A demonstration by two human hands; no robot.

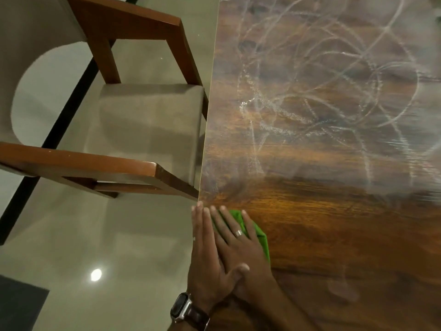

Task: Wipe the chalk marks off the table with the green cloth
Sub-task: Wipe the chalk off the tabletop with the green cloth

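Observation:
The green cloth (pixel 261 237) lies flat on the dark wooden table (pixel 334 223) near its left edge, mostly covered by my hands. My right hand (pixel 238 244), with a ring, presses on the cloth with straight fingers. My left hand (pixel 205 256), with a watch on the wrist, lies flat alongside it at the table's edge, partly under the right hand. White chalk marks (pixel 310 96) loop across the far half of the table, from the left edge to the right of the view. The strip of wood near my hands shows no chalk lines.
A wooden chair (pixel 143 130) with a beige seat stands pushed against the table's left edge. A glossy tiled floor (pixel 95 247) lies to the left, with a dark strip running across it and a dark mat at the bottom left corner.

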